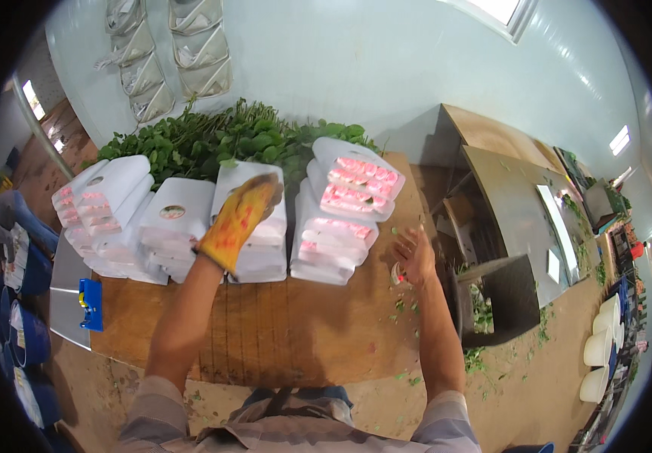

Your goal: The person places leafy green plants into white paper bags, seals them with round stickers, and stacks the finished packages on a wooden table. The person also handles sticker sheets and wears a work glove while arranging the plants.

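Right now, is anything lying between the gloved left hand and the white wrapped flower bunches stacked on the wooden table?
Nothing visible does. The left hand in the yellow glove is already over the middle stack of white paper-wrapped flower bunches, apparently touching it. The bare right hand is apart, beside a small round object on the wooden table.

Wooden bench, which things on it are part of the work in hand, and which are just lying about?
In hand:
left hand, gloved, on the white flower sleeves
right hand, bare, open
leafy stems

Lying about:
blue tool
leaf scraps
dark bin
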Demonstrator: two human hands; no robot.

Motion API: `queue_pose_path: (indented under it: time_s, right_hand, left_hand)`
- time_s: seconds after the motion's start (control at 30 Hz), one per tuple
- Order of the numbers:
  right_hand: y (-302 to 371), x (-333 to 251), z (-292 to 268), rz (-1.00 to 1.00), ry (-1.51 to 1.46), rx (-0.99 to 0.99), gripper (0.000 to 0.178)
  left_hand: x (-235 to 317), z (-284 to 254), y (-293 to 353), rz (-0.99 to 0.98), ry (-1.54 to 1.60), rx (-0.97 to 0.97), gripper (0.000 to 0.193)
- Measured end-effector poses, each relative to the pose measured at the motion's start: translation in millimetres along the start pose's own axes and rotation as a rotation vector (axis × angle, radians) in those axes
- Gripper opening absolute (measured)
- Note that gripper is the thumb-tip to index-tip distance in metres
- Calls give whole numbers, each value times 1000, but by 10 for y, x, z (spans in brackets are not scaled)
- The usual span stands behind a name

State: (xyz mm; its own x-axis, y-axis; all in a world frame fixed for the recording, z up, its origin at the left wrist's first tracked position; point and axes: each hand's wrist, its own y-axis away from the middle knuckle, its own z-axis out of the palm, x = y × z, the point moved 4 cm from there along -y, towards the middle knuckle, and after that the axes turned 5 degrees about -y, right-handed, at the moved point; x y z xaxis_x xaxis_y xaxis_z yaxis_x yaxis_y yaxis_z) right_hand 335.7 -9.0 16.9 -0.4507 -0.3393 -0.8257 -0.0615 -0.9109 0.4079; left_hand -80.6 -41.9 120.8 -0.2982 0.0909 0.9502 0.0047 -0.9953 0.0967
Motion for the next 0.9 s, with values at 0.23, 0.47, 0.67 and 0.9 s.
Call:
queue_pose_path:
  time_s: [0.23, 0.47, 0.67, 0.9]
  right_hand:
    - [-1358, -265, 948, 152, 15, -475, 78]
    - [-1573, -210, 1305, 364, -300, -531, 81]
    - [-1526, -389, 1543, 182, -274, -506, 80]
    - [-821, -971, 1821, -361, -42, -585, 91]
  left_hand:
    - [-37, 606, -1668, -384, -747, 214, 67]
    - [-293, 751, -1997, -553, -601, 132, 77]
    - [109, 941, -1614, -255, -314, 246, 72]
    - [633, 883, -1120, 130, -215, 277, 73]
